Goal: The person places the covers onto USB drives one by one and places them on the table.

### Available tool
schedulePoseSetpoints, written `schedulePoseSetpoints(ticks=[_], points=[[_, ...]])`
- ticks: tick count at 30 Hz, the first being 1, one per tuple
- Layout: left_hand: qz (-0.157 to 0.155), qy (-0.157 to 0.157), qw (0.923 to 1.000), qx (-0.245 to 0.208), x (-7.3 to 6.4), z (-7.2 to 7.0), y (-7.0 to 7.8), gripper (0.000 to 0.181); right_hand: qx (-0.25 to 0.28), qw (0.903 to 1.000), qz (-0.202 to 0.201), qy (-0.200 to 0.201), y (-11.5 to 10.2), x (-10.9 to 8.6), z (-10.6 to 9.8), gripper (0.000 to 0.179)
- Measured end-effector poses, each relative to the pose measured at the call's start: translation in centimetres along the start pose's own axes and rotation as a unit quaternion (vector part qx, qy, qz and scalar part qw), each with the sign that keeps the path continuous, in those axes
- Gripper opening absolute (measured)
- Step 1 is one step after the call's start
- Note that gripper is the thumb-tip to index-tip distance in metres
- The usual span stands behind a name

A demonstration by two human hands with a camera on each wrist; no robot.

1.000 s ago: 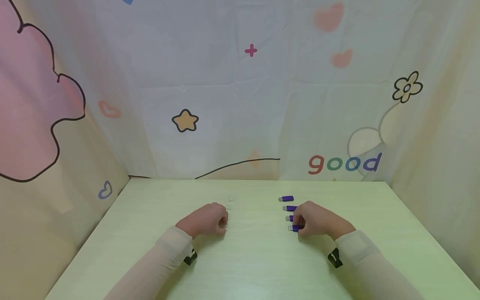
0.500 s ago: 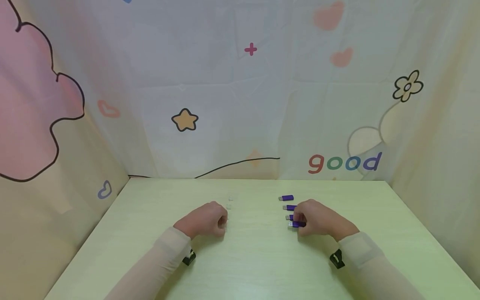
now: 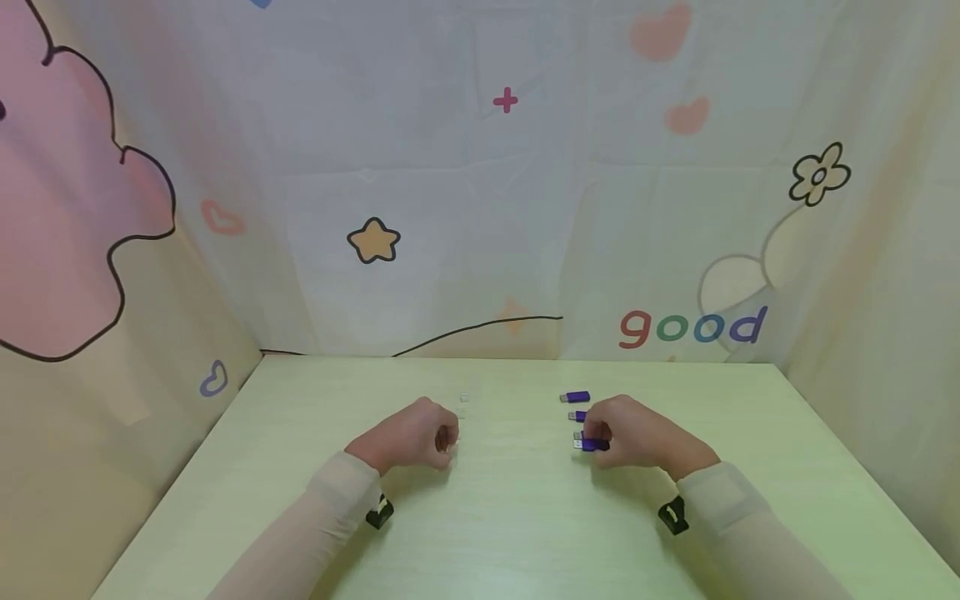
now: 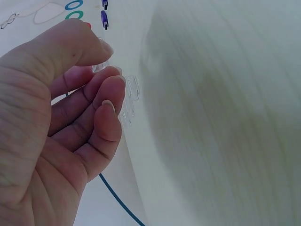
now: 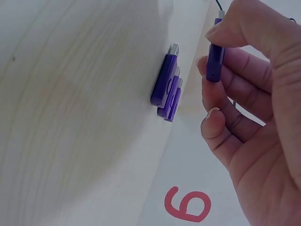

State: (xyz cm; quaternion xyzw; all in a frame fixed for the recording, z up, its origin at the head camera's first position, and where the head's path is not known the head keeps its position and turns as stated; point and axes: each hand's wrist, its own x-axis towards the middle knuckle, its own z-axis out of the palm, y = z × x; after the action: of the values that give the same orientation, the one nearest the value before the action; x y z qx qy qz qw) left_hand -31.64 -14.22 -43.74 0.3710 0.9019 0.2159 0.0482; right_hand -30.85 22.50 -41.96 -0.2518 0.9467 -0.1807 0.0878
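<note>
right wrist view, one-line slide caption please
Fingers of the right hand pinch a purple USB stick; three more lie on the pale table.

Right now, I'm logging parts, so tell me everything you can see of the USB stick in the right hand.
The purple USB stick has a slim, plastic-looking body with a rounded end and a metallic-looking plug, with no cap on it. The right hand pinches it by the body, holding it up off the table. In the head view, its plug points toward the left hand.
</note>
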Motion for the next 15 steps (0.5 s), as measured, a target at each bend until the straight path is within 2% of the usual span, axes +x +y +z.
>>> schedulePoseSetpoints(ticks=[5, 15], points=[[-0.014, 0.001, 0.9995, -0.028, -0.07, 0.02, -0.10, 0.021, 0.012, 0.9999, -0.006, -0.002, -0.06, 0.19, -0.06, 0.019], [-0.013, 0.007, 0.9986, -0.050, -0.15, 0.05, -0.28, 0.023, 0.070, 0.9946, -0.074, 0.023, 0.19, 0.34, 0.18, 0.015]])
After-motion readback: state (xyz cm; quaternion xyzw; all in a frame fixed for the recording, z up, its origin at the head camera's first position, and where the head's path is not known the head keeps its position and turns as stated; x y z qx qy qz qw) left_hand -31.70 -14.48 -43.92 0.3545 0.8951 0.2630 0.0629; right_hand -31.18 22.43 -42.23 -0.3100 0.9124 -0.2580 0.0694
